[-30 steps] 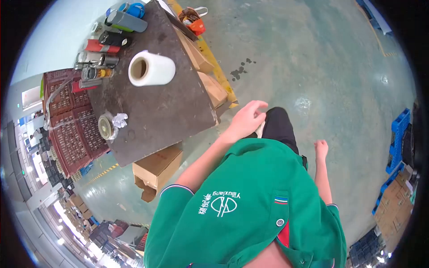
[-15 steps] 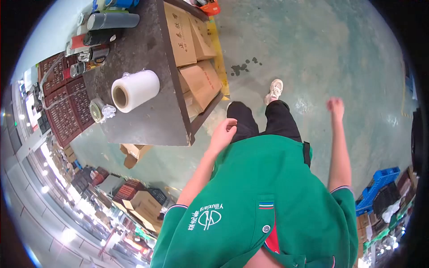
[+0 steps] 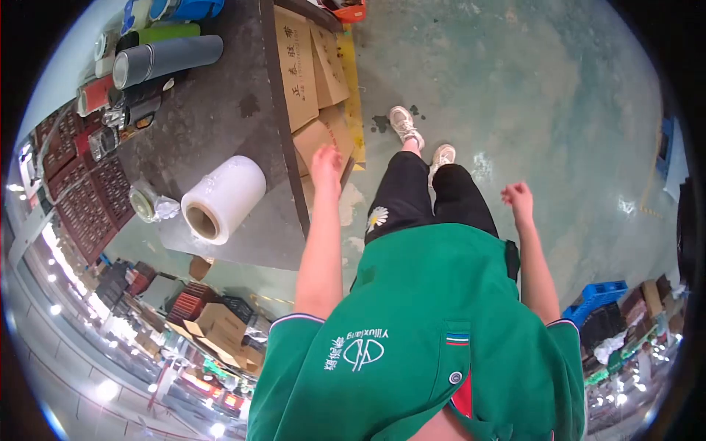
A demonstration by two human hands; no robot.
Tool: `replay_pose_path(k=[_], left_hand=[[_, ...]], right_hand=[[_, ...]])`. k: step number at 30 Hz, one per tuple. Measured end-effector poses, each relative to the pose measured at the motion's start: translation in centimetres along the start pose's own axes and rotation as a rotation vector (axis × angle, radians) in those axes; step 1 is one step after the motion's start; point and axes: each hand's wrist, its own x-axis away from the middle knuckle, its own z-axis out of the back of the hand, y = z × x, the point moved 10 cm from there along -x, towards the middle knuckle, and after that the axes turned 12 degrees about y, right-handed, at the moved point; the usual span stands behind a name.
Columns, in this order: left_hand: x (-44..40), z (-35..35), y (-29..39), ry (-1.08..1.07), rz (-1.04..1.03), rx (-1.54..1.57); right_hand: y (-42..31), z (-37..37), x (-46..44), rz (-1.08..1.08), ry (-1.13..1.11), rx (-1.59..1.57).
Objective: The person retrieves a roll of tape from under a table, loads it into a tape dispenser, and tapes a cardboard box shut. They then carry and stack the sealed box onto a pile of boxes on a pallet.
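Note:
My left hand (image 3: 326,169) is raised beside the dark table's right side, in front of the cardboard boxes (image 3: 297,77) on its shelf. Its fingers are slightly blurred and loosely bent, with nothing visible in them. My right hand (image 3: 518,200) hangs over the floor to the right of my legs, fingers loosely curled and partly apart, also without an object. On the dark table (image 3: 213,125) a roll of clear film (image 3: 234,192) lies on its side. Left of it is a small tape roll (image 3: 143,203) with crumpled plastic (image 3: 166,209).
Bottles stand or lie along the table's far-left edge, among them a grey one (image 3: 173,60). Reddish-brown crates (image 3: 88,198) are beyond it. A yellow floor line (image 3: 353,103) runs beside the table. A blue pallet (image 3: 594,300) is at the lower right.
My left hand has moved forward, away from my thigh and nearer the shelf boxes. My right hand has drawn back slightly. The table's place in view has shifted, and my feet have stepped.

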Motion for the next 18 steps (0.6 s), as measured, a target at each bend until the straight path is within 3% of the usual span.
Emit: replay_pose_path(k=[2,5,8,11,14,15,18], left_hand=[[-3.3,-0.9,1.9,0.073,0.047,0.184],[-4.2,-2.0,4.0,0.176,0.116,0.273],[-6.7,-1.3,2.3,0.298,0.115,0.312],[-9.2,-0.7,-0.2,0.360,0.283,0.408],[-11.5,0.5,-0.4,0.409,0.155,0.259],[-9.5,0.8,0.4,0.584,0.172,0.304],[-14.0,3.7,-3.9,0.772,0.017,0.453]], right_hand=[[1.3,1.1,-0.1,-0.006,-0.040,0.161],[-2.0,2.3,-0.4,-0.071,0.005,0.201],[-7.5,1.5,-3.4,0.006,0.011,0.215],[-16.4,-2.3,-5.2,0.159,-0.042,0.261],[-25.8,-7.3,-6.4,0.363,-0.138,0.311],[-29.2,-9.0,-6.7,0.439,-0.159,0.328],[-39.0,-14.8,-6.4,0.646,-0.244,0.403]])
